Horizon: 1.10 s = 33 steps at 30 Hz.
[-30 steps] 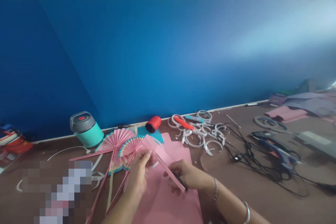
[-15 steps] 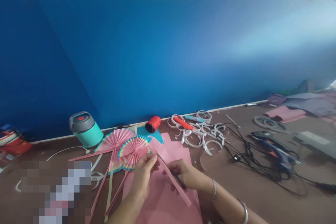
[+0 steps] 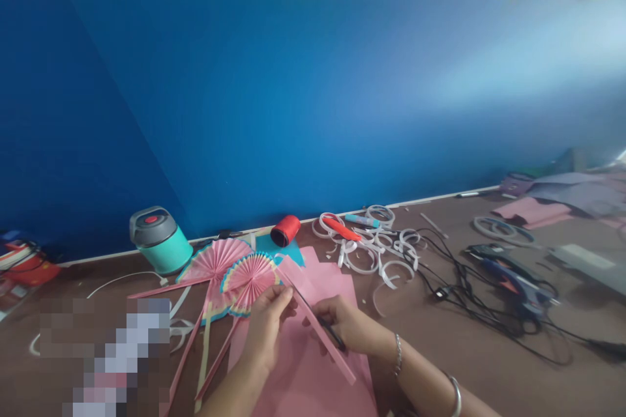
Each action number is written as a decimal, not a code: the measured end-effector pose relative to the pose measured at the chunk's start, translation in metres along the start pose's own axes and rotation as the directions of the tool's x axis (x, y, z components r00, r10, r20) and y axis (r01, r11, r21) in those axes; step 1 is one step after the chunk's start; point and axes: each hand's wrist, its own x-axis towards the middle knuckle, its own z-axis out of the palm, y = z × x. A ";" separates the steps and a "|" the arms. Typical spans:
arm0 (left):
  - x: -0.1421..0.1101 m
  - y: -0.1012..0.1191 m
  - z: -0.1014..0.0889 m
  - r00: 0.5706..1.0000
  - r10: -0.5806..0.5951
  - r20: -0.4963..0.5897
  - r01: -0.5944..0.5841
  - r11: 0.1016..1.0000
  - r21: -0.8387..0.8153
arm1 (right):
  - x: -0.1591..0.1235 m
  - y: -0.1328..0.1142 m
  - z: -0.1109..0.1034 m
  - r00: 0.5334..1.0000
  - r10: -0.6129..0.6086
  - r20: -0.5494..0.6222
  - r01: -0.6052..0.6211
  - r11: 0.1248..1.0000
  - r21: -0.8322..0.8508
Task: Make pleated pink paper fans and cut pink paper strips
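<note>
A folded strip of pink paper [image 3: 323, 332] slants above a stack of pink paper sheets [image 3: 303, 388]. My left hand [image 3: 268, 319] pinches the strip near its upper end, thumb on top. Black-handled scissors [image 3: 332, 333] are in my right hand [image 3: 337, 322], its fingers closed round the handles behind the strip. The blades lie along the paper and are mostly hidden. Just left of my left hand rest two pleated pink paper fans [image 3: 252, 283] with blue and yellow edges and long pink sticks.
A red thread spool [image 3: 285, 230] and a turquoise container [image 3: 163, 244] stand near the blue panel [image 3: 293, 111]. White paper coils [image 3: 364, 254], a red pen [image 3: 341, 229] and a blue glue gun [image 3: 518, 287] with tangled black cables [image 3: 460, 293] lie to the right.
</note>
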 end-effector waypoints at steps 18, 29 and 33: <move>0.005 -0.004 -0.006 0.999 -0.011 0.048 0.011 1.000 0.009 | 0.001 0.002 0.001 1.000 -0.030 -0.007 0.030 0.999 -0.014; 0.003 -0.002 -0.005 0.998 -0.020 0.057 0.020 1.000 0.012 | 0.002 0.004 0.000 0.998 -0.063 -0.004 0.063 0.998 -0.029; 0.002 -0.002 -0.004 0.998 -0.037 0.049 0.036 0.999 0.015 | 0.004 0.006 0.000 0.996 -0.087 0.006 0.087 0.996 -0.013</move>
